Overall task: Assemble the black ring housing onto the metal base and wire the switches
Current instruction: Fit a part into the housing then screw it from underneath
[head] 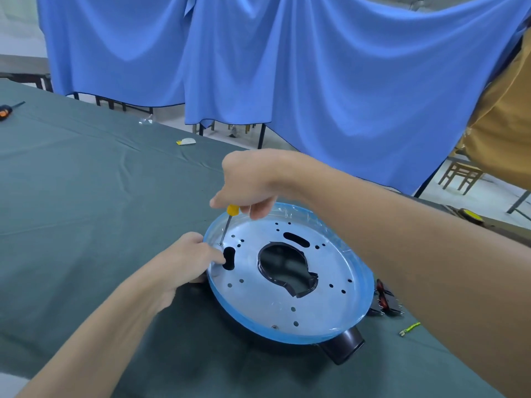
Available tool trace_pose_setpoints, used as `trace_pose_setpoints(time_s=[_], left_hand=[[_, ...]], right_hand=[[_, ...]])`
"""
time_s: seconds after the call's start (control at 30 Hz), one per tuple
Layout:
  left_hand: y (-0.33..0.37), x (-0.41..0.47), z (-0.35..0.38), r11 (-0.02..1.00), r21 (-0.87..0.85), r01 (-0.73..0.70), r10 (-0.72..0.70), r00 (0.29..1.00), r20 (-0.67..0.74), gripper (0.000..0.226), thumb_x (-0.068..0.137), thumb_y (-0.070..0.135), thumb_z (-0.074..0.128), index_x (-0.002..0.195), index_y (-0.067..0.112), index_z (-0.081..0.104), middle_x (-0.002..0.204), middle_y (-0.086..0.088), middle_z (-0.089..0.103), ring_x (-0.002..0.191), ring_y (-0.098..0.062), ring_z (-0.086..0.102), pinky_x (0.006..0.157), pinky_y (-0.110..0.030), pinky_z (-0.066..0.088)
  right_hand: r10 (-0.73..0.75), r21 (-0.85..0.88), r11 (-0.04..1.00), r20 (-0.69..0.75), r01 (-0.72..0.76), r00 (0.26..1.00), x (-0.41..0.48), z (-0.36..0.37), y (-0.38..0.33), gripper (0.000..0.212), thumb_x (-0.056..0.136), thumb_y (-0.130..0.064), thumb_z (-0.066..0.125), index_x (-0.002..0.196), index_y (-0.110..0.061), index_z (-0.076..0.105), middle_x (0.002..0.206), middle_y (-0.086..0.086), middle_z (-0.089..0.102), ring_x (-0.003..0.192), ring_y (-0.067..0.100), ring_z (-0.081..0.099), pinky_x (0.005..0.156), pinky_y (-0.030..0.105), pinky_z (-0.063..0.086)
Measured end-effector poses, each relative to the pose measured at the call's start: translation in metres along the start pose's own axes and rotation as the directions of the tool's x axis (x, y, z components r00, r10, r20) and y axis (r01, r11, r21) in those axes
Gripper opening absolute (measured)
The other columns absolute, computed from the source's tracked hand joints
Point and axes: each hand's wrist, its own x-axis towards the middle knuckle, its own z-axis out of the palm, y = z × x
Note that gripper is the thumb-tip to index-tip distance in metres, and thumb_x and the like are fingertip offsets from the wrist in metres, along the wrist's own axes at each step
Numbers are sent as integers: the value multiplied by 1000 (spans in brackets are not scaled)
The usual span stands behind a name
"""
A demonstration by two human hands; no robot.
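Observation:
A round metal base with a blue film rim lies on the dark green table, holes and a large cut-out in its plate. Black housing shows beneath it, with a black handle stub at the front. My right hand grips a yellow-handled screwdriver upright, its tip on a screw near the base's left rim. My left hand holds the base's left edge, fingers over the rim beside an oval slot.
A black and red switch part and a small yellow-green wire piece lie right of the base. An orange-handled tool lies far left. A white scrap sits mid-table. Blue cloth hangs behind; chairs stand beyond.

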Motion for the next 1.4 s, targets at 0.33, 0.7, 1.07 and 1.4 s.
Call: trace_pose_setpoints(time_s=[0.33,0.7,1.07,1.4], left_hand=[[12,-6,6,981,-188,37,-51,996,-71,15,84,5,57,97,9,62,78,-7,66,72,-25,57,90,-46,54],[3,-4,3,840,-537,74,-39,996,76,41,76,35,79,108,10,72,98,-22,74,72,-34,69,68,-44,61],[-3,3,2,745,-666,46,11,997,81,50,66,28,83,111,11,73,91,-19,74,67,-32,70,56,-35,58],[-11,7,3,690,-723,33,57,993,100,43,69,29,83,109,13,76,96,-10,75,78,-30,72,63,-36,59]], right_hand=[[-205,-24,978,-297,207,933,-6,2,15,11,88,-9,57,85,-15,66,48,-11,56,69,-5,42,47,14,39],[-203,-81,977,-86,196,975,-8,-11,31,5,87,-19,65,87,-22,69,65,-7,72,66,-1,66,59,17,45],[-200,5,980,-39,200,979,-1,-15,39,6,88,-19,66,88,-19,71,67,-6,73,64,3,69,58,8,49],[-216,-136,970,-91,203,972,-5,-4,25,21,83,-14,55,75,-15,74,49,-6,64,58,4,58,68,24,54]])
